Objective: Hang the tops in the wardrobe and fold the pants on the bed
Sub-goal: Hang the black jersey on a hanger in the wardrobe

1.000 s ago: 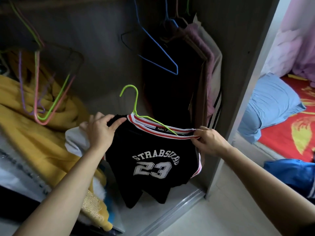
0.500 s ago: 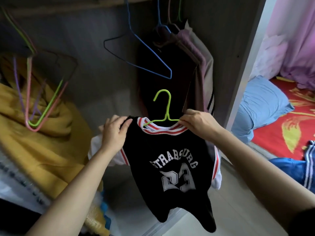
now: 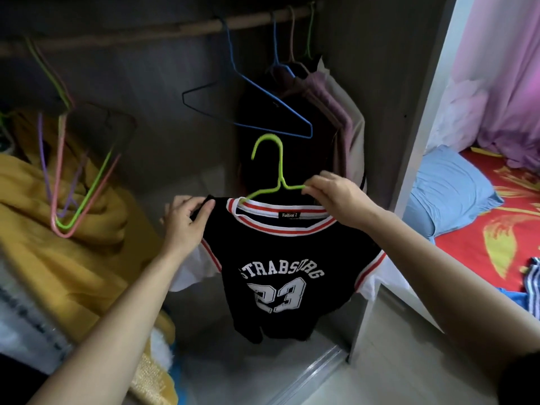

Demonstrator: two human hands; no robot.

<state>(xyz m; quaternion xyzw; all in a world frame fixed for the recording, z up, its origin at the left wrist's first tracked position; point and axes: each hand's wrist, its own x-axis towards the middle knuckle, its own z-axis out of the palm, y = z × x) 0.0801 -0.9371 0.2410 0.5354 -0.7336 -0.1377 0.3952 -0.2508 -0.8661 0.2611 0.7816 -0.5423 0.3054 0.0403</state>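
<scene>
Overhead, the rail (image 3: 187, 26) spans the upper frame above the green hanger (image 3: 270, 159); right hand (image 3: 336, 197) pinches it, left hand (image 3: 187, 220) seemingly grips the black top (image 3: 277, 258).

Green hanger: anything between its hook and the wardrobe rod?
Yes. The empty blue hanger dangles from the rod just above the hook of the green hanger carrying the black top; hung clothes crowd the rod to its right. Rod left of the blue hanger looks free.
</scene>
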